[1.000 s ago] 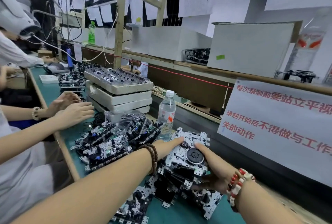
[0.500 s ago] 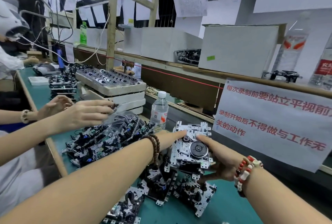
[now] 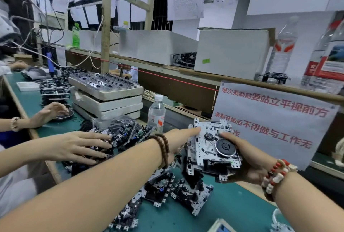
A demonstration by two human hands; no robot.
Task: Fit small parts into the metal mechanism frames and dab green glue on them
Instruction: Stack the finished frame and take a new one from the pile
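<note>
The right hand (image 3: 247, 161) has its grip around a metal frame (image 3: 212, 150), lifted above the green surface (image 3: 229, 211); the left hand (image 3: 180, 137) lays straight fingers on the frame's left edge. Behind hangs a sign (image 3: 275, 120) reading in red "每次录制前要站立平视前方". More frames (image 3: 178, 192) crowd below; bare surface lies to the right.
</note>
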